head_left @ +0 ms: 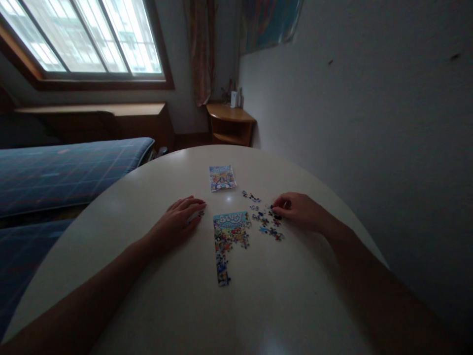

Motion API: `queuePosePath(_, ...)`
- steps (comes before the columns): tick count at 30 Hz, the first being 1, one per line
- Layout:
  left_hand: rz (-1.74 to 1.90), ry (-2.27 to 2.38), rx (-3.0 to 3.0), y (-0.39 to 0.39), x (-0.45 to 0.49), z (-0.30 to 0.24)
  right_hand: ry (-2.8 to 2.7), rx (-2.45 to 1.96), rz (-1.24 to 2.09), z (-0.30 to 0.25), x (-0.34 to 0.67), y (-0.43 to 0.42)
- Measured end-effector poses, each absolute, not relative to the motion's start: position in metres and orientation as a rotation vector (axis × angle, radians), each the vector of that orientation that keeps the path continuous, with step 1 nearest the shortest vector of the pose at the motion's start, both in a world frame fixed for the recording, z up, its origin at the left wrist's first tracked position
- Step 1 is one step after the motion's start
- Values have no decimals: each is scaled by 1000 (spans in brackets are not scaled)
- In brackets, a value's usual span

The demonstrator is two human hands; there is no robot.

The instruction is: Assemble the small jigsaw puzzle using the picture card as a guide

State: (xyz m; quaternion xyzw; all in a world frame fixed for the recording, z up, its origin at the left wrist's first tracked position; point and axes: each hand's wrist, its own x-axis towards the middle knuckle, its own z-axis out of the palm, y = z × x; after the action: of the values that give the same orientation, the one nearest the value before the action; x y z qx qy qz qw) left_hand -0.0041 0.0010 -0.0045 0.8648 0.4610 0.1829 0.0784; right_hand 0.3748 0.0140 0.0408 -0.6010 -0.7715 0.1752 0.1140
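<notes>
Clear and obstructed zones on the round white table point(258, 305).
The near half of the tabletop lies bare on both sides of the part-built puzzle point(228, 239), whose narrow strip runs toward the viewer. The left hand point(181, 219) lies flat just beside the puzzle's upper left corner; the right hand point(300, 210) rests at the edge of the loose pieces point(266, 223), which crowd the surface right of the puzzle. An open lane separates the puzzle from the picture card point(222, 177) farther back. The wall point(369, 123) closes off the right; the bed point(62, 170) stands to the left.
</notes>
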Motion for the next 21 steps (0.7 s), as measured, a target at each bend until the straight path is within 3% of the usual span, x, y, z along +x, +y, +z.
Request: queuePosePath(21,519,1384,2609,2,-5,-6,-2379,-1596,612,40,370,9)
